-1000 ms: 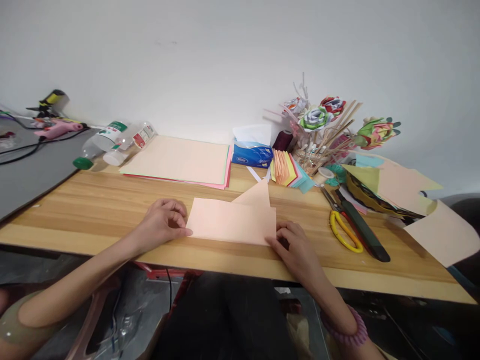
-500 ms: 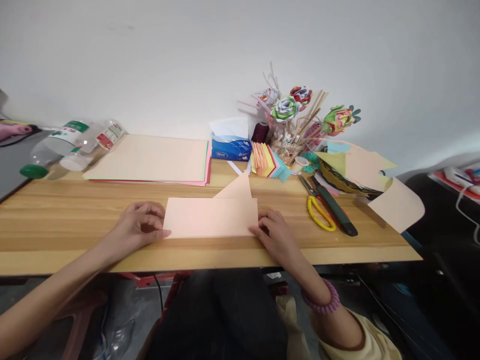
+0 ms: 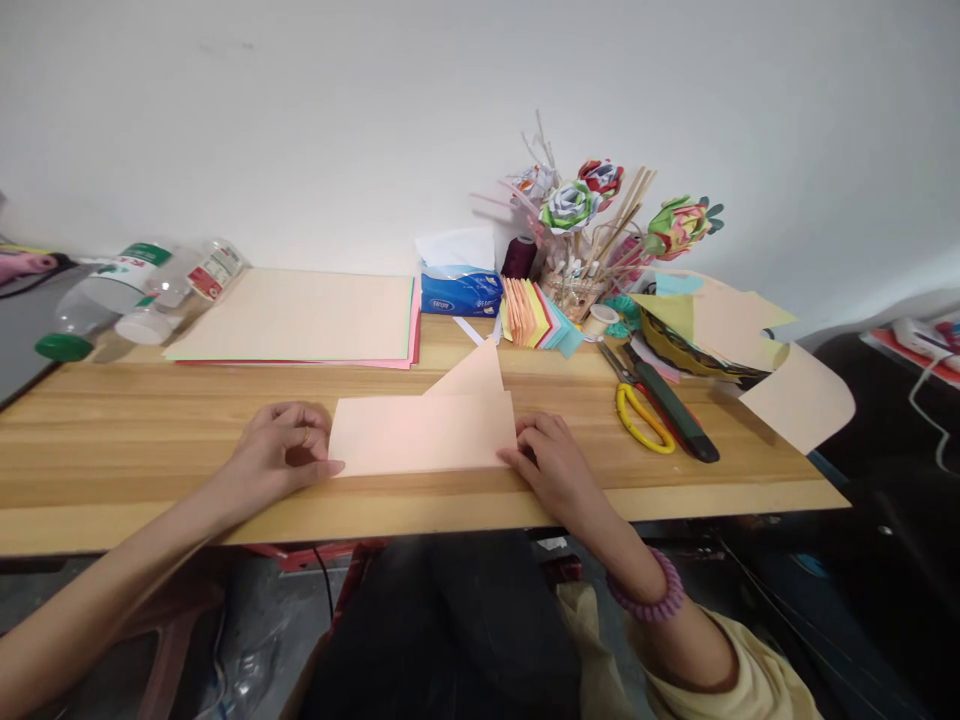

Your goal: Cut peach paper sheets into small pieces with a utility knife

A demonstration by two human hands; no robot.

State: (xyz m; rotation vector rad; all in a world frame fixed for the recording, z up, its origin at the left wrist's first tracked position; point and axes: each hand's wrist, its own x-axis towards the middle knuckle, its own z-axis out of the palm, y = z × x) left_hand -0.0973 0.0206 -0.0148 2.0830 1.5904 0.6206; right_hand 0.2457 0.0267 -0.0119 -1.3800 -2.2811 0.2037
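Note:
A pale peach rectangular sheet of paper (image 3: 424, 435) lies lengthwise near the front of the wooden table. My left hand (image 3: 289, 450) pinches its lower left corner, thumb on top and fingers curled. At the opposite end my right hand (image 3: 551, 460) grips the lower right corner the same way; a purple coil band (image 3: 652, 590) circles that wrist. Behind the sheet's upper edge a pointed peach paper piece (image 3: 476, 370) sticks out, its lower part hidden, so I cannot tell whether the two are joined.
Yellow-handled scissors (image 3: 645, 420) and a dark green cutter (image 3: 679, 415) lie to the right. Behind are a paper stack (image 3: 300, 315), a blue tissue pack (image 3: 460, 292), small coloured papers (image 3: 529, 315) and paper flowers (image 3: 574, 205). Plastic bottles (image 3: 112, 290) lie at left; paper scraps (image 3: 727, 320) fill a basket.
The view has shifted slightly. Both hands keep hold of the sheet's ends, and the sheet itself has hardly moved.

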